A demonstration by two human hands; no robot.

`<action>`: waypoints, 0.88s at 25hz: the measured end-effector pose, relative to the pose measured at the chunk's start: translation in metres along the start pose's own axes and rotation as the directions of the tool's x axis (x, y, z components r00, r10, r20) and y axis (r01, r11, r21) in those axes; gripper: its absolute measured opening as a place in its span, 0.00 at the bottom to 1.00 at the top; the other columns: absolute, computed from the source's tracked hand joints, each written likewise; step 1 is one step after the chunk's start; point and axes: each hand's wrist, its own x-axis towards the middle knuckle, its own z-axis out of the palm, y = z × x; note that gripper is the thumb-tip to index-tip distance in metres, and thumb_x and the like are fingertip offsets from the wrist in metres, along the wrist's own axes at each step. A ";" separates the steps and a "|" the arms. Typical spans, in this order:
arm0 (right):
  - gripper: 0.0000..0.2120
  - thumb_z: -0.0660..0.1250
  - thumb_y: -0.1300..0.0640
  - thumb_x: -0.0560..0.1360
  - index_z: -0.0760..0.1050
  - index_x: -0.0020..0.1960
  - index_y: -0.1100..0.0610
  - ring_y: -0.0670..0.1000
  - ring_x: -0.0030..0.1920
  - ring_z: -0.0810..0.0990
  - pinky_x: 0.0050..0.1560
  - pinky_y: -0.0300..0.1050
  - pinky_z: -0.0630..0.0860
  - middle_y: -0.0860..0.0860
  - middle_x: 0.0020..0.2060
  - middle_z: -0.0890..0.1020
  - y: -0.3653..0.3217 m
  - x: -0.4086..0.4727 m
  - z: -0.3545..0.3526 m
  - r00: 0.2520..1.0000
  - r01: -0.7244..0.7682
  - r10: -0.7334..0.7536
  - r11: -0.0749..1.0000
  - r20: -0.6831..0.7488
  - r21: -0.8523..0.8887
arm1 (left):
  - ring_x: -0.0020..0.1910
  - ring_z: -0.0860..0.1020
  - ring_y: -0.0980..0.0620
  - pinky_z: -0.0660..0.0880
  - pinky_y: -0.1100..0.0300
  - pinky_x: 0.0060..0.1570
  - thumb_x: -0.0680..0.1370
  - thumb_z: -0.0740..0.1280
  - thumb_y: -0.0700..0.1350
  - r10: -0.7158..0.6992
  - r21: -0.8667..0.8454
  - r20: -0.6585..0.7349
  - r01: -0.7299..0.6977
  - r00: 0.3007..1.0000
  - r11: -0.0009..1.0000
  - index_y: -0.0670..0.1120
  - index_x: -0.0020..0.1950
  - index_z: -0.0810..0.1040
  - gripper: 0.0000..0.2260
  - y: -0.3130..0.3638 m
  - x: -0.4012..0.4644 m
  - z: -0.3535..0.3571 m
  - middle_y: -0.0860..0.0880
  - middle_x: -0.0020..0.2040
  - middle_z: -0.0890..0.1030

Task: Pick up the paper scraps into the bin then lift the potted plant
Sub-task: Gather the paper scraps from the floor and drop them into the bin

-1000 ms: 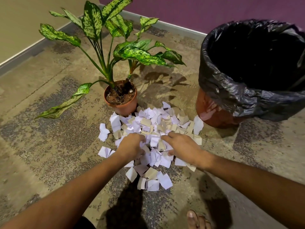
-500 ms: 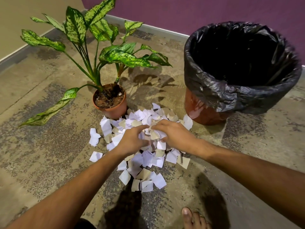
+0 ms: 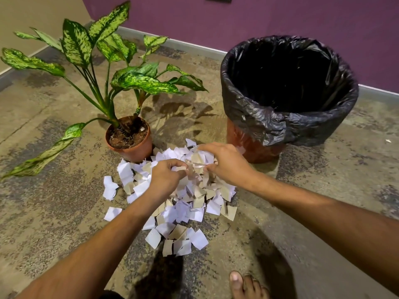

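Observation:
A heap of white and tan paper scraps (image 3: 185, 210) lies on the floor between the potted plant and the bin. My left hand (image 3: 166, 180) and my right hand (image 3: 226, 165) meet over the far part of the heap, fingers curled around a bunch of scraps held a little above the pile. The potted plant (image 3: 129, 139), with speckled green leaves in a terracotta pot, stands just left of the heap. The bin (image 3: 287, 93), lined with a black bag, stands to the right, its mouth open and dark inside.
The floor (image 3: 323, 190) is worn, stained concrete. A purple wall (image 3: 259, 22) with a pale skirting runs behind the plant and bin. My bare toes (image 3: 244, 285) show at the bottom edge. A tiny scrap (image 3: 388, 140) lies far right.
Both hands have moved forward across the heap and drawn together, gathering scraps and raising a bunch off the pile. The view has shifted so plant and bin sit nearer.

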 end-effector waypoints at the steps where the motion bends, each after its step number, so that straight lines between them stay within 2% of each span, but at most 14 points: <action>1: 0.27 0.76 0.60 0.69 0.74 0.66 0.54 0.51 0.65 0.74 0.64 0.42 0.68 0.50 0.64 0.78 -0.001 0.000 -0.005 1.000 -0.008 0.008 1.000 -0.027 0.002 | 0.33 0.73 0.56 0.69 0.62 0.34 0.71 0.73 0.39 0.002 0.003 -0.018 -0.002 1.000 1.000 0.51 0.36 0.81 0.08 0.001 0.002 0.000 0.55 0.37 0.79; 3: 0.27 0.76 0.60 0.69 0.74 0.67 0.54 0.51 0.65 0.74 0.63 0.41 0.67 0.50 0.64 0.78 -0.004 0.001 -0.015 0.998 -0.010 0.011 1.000 -0.061 0.005 | 0.29 0.72 0.60 0.68 0.64 0.32 0.72 0.73 0.40 0.038 0.055 -0.044 -0.035 0.998 0.998 0.52 0.38 0.81 0.07 0.004 0.002 -0.001 0.54 0.39 0.80; 4: 0.27 0.76 0.59 0.70 0.74 0.67 0.53 0.51 0.65 0.74 0.63 0.40 0.66 0.50 0.63 0.78 -0.008 0.002 -0.021 0.997 0.000 0.000 1.000 -0.076 0.003 | 0.31 0.75 0.60 0.70 0.65 0.32 0.73 0.73 0.40 0.060 0.076 -0.062 -0.055 0.996 0.996 0.51 0.41 0.82 0.06 0.008 0.003 -0.001 0.52 0.42 0.82; 6: 0.27 0.76 0.58 0.70 0.74 0.67 0.53 0.50 0.64 0.74 0.62 0.40 0.67 0.49 0.62 0.79 -0.018 0.004 -0.035 0.991 0.042 -0.043 0.999 -0.128 -0.012 | 0.43 0.81 0.51 0.75 0.60 0.42 0.73 0.72 0.41 0.115 0.083 -0.114 -0.106 0.987 0.991 0.48 0.47 0.83 0.04 0.021 0.003 0.000 0.50 0.49 0.83; 7: 0.26 0.76 0.58 0.69 0.75 0.66 0.53 0.50 0.63 0.75 0.61 0.40 0.67 0.49 0.61 0.79 -0.025 0.006 -0.044 0.984 0.070 -0.071 0.997 -0.162 -0.015 | 0.46 0.82 0.48 0.77 0.57 0.47 0.74 0.72 0.41 0.154 0.078 -0.139 -0.144 0.978 0.987 0.48 0.48 0.83 0.05 0.030 0.003 0.000 0.50 0.49 0.84; 9: 0.25 0.75 0.60 0.69 0.75 0.65 0.54 0.49 0.60 0.76 0.60 0.40 0.68 0.49 0.60 0.80 -0.039 0.011 -0.067 0.962 0.122 -0.120 0.992 -0.247 -0.009 | 0.45 0.83 0.54 0.79 0.56 0.49 0.74 0.72 0.42 0.244 0.034 -0.177 -0.242 0.954 0.970 0.50 0.49 0.83 0.05 0.054 0.002 0.000 0.52 0.47 0.84; 11: 0.25 0.75 0.60 0.68 0.76 0.64 0.54 0.48 0.58 0.77 0.59 0.40 0.70 0.48 0.59 0.80 -0.046 0.017 -0.095 0.920 0.143 -0.137 0.990 -0.367 -0.010 | 0.47 0.81 0.59 0.78 0.62 0.49 0.74 0.72 0.43 0.331 -0.009 -0.215 -0.341 0.919 0.940 0.50 0.51 0.82 0.07 0.081 0.002 0.001 0.54 0.48 0.83; 13: 0.24 0.76 0.60 0.68 0.77 0.63 0.54 0.47 0.57 0.77 0.58 0.41 0.72 0.48 0.57 0.81 -0.045 0.022 -0.123 0.866 0.108 -0.103 0.994 -0.490 -0.019 | 0.49 0.79 0.64 0.74 0.67 0.51 0.74 0.71 0.42 0.420 0.000 -0.250 -0.433 0.873 0.901 0.50 0.54 0.82 0.09 0.111 0.002 0.002 0.56 0.49 0.83; 16: 0.23 0.75 0.57 0.68 0.77 0.62 0.53 0.46 0.56 0.78 0.57 0.41 0.73 0.46 0.56 0.81 -0.029 0.027 -0.156 0.804 0.009 -0.023 1.000 -0.594 -0.026 | 0.50 0.80 0.59 0.77 0.58 0.55 0.74 0.70 0.43 0.512 -0.014 -0.265 -0.535 0.817 0.845 0.51 0.52 0.82 0.08 0.159 -0.001 0.009 0.55 0.49 0.83; 17: 0.23 0.75 0.57 0.68 0.77 0.62 0.53 0.46 0.56 0.78 0.58 0.41 0.73 0.46 0.56 0.81 -0.022 0.027 -0.163 0.794 -0.028 0.006 0.999 -0.608 -0.027 | 0.50 0.80 0.59 0.77 0.59 0.55 0.74 0.71 0.43 0.532 -0.008 -0.276 -0.556 0.800 0.831 0.51 0.52 0.82 0.08 0.174 -0.001 0.012 0.56 0.49 0.83; 19: 0.24 0.76 0.54 0.68 0.76 0.62 0.52 0.47 0.56 0.78 0.58 0.43 0.73 0.46 0.56 0.82 -0.006 0.027 -0.172 0.784 -0.102 0.058 0.994 -0.618 -0.035 | 0.50 0.79 0.61 0.74 0.66 0.54 0.74 0.71 0.44 0.571 0.021 -0.286 -0.590 0.770 0.807 0.51 0.52 0.83 0.08 0.202 -0.001 0.020 0.57 0.48 0.83; 22: 0.23 0.75 0.50 0.68 0.76 0.62 0.51 0.50 0.56 0.78 0.55 0.48 0.75 0.47 0.54 0.82 0.014 0.027 -0.175 0.795 -0.186 0.123 0.982 -0.594 -0.045 | 0.49 0.77 0.61 0.69 0.75 0.49 0.73 0.72 0.44 0.617 0.058 -0.202 -0.619 0.761 0.783 0.50 0.52 0.82 0.08 0.232 0.002 0.041 0.59 0.46 0.81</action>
